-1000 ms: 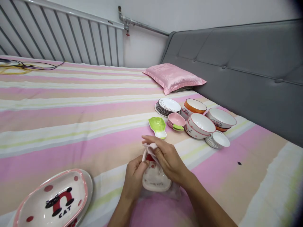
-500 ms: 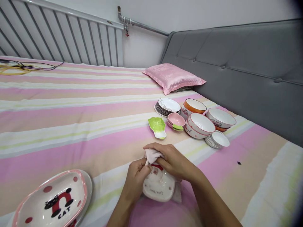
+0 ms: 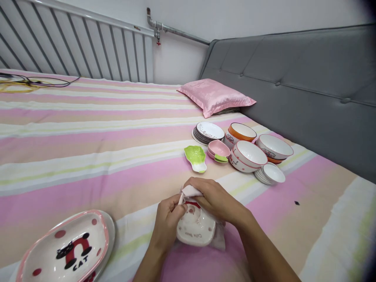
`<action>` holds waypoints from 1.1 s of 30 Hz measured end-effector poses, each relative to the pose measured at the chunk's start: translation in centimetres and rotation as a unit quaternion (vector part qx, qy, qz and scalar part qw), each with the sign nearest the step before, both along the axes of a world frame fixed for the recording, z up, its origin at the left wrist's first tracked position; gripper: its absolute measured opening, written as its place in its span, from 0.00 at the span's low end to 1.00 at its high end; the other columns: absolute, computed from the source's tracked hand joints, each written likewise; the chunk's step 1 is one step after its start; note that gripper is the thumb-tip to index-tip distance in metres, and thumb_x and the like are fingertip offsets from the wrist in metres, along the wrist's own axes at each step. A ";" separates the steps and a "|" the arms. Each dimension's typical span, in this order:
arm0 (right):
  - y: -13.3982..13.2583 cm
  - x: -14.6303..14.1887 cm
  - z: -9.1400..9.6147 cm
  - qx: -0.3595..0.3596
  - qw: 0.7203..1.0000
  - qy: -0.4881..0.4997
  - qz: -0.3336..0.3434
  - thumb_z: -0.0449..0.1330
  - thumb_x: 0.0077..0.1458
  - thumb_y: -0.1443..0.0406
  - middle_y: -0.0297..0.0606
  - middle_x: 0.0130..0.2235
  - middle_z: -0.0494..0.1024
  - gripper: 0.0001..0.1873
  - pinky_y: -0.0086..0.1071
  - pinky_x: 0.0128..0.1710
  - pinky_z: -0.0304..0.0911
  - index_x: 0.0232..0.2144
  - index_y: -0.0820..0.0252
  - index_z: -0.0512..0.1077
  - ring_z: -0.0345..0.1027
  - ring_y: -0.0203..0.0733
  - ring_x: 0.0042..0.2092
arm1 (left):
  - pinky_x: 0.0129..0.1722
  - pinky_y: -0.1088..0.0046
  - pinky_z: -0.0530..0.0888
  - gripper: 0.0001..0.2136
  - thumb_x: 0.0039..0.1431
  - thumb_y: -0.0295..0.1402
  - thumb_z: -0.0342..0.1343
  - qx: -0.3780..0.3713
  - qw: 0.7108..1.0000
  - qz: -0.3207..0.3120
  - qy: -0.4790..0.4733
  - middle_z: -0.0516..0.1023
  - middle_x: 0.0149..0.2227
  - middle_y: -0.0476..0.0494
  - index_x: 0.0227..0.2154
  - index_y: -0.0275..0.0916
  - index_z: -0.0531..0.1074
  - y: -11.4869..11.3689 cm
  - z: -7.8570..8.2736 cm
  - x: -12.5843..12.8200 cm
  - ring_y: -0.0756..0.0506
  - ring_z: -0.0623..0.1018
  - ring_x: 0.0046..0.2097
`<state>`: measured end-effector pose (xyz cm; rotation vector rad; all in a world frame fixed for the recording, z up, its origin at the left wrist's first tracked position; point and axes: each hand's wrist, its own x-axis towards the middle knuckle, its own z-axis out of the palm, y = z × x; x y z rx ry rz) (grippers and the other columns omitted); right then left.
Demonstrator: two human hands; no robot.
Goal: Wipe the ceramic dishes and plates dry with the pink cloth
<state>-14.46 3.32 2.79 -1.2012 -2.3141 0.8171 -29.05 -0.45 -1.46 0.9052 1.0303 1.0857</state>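
Observation:
A small white dish point(image 3: 196, 231) with a bear picture and lettering is held low in front of me, over the bed. My left hand point(image 3: 169, 219) grips its left edge, thumb on the inside. My right hand point(image 3: 211, 197) is closed on a pale cloth point(image 3: 190, 192) folded over the dish's far rim. More of the cloth hangs below the dish on the right. The fingertips of my right hand are partly hidden by the cloth. At the lower left, an oval cat dish point(image 3: 73, 250) with a pink rim rests on other plates.
Beyond my hands sit a green leaf-shaped dish point(image 3: 196, 157), pink dishes point(image 3: 219, 149), a plate stack point(image 3: 209, 131), white bowls point(image 3: 249, 154), an orange-rimmed bowl point(image 3: 241, 131) and small saucers point(image 3: 272, 173). A pink pillow point(image 3: 216, 96) lies near the grey headboard point(image 3: 293, 66). Cables point(image 3: 38, 82) lie far left.
The bear dish has tilted and risen slightly. My right hand has shifted a little along its far rim with the cloth; the other dishes have stayed put.

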 end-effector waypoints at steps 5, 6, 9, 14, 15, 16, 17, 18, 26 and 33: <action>0.2 0.0 -0.4 0.012 1.000 -0.001 -0.012 0.50 0.55 0.69 0.30 0.32 0.73 0.06 0.27 0.33 0.55 0.31 0.55 0.66 0.64 0.35 0.32 | 0.20 0.76 0.57 0.07 0.42 0.35 0.52 0.002 0.999 0.031 -0.006 0.65 0.18 0.51 0.18 0.36 0.67 0.0 0.2 0.1 0.51 0.61 0.20; 0.2 0.1 -0.4 0.015 1.000 0.000 -0.015 0.50 0.55 0.68 0.30 0.32 0.72 0.05 0.27 0.33 0.55 0.30 0.56 0.66 0.64 0.35 0.32 | 0.20 0.76 0.57 0.07 0.42 0.35 0.52 0.001 0.999 0.038 -0.009 0.65 0.18 0.51 0.18 0.36 0.67 -0.1 0.2 0.0 0.51 0.61 0.20; 0.4 0.1 -0.5 0.022 0.999 0.004 -0.028 0.51 0.56 0.65 0.31 0.31 0.72 0.05 0.28 0.32 0.55 0.31 0.56 0.67 0.64 0.36 0.32 | 0.20 0.76 0.57 0.06 0.41 0.34 0.52 0.002 0.998 0.063 -0.019 0.65 0.18 0.51 0.19 0.36 0.67 -0.1 0.3 0.0 0.51 0.62 0.21; 0.5 0.2 -0.4 0.025 0.999 0.004 -0.041 0.51 0.58 0.62 0.32 0.30 0.72 0.07 0.28 0.31 0.55 0.32 0.56 0.67 0.64 0.37 0.31 | 0.20 0.76 0.58 0.06 0.41 0.34 0.53 0.013 0.994 0.104 -0.025 0.64 0.18 0.52 0.19 0.36 0.69 -0.1 0.2 0.0 0.52 0.61 0.21; 0.5 0.2 -0.4 0.025 0.999 0.001 -0.045 0.51 0.58 0.62 0.31 0.30 0.72 0.07 0.28 0.31 0.54 0.31 0.56 0.66 0.64 0.37 0.31 | 0.21 0.76 0.58 0.06 0.41 0.34 0.53 0.016 0.993 0.113 -0.028 0.64 0.18 0.52 0.20 0.36 0.70 -0.1 0.1 -0.1 0.52 0.61 0.21; 0.4 0.2 -0.4 0.026 0.998 -0.002 -0.051 0.51 0.58 0.62 0.31 0.30 0.72 0.07 0.27 0.30 0.54 0.31 0.56 0.66 0.64 0.37 0.31 | 0.21 0.76 0.59 0.06 0.41 0.33 0.53 0.020 0.992 0.122 -0.032 0.65 0.18 0.52 0.21 0.36 0.71 -0.1 0.1 -0.1 0.51 0.62 0.21; 0.4 0.2 -0.4 0.026 0.998 -0.006 -0.058 0.50 0.58 0.62 0.31 0.29 0.71 0.06 0.27 0.30 0.54 0.31 0.56 0.65 0.64 0.37 0.31 | 0.22 0.75 0.60 0.07 0.41 0.33 0.53 0.024 0.991 0.130 -0.035 0.66 0.18 0.51 0.23 0.36 0.72 -0.1 0.0 -0.1 0.50 0.63 0.22; 0.4 0.1 -0.5 0.024 0.997 -0.008 -0.067 0.50 0.58 0.62 0.31 0.29 0.71 0.06 0.27 0.30 0.53 0.31 0.56 0.65 0.64 0.37 0.31 | 0.23 0.75 0.61 0.07 0.41 0.33 0.53 0.027 0.990 0.137 -0.037 0.67 0.18 0.51 0.24 0.36 0.72 -0.1 0.0 -0.1 0.49 0.65 0.23; 0.4 -1.0 -1.2 0.007 0.991 0.042 -0.128 0.49 0.58 0.61 0.34 0.30 0.72 0.09 0.28 0.30 0.54 0.31 0.57 0.66 0.65 0.38 0.32 | 0.24 0.74 0.65 0.11 0.42 0.34 0.54 0.040 0.980 0.186 -0.056 0.74 0.25 0.48 0.31 0.36 0.73 -0.3 0.2 -0.2 0.46 0.70 0.27; 0.2 -2.3 -2.1 -0.042 0.982 0.097 -0.154 0.49 0.58 0.59 0.37 0.33 0.75 0.12 0.28 0.32 0.56 0.34 0.60 0.69 0.66 0.39 0.35 | 0.19 0.77 0.61 0.06 0.40 0.35 0.56 0.078 0.964 0.247 -0.058 0.64 0.17 0.53 0.19 0.38 0.67 -0.3 -0.2 -0.5 0.50 0.63 0.21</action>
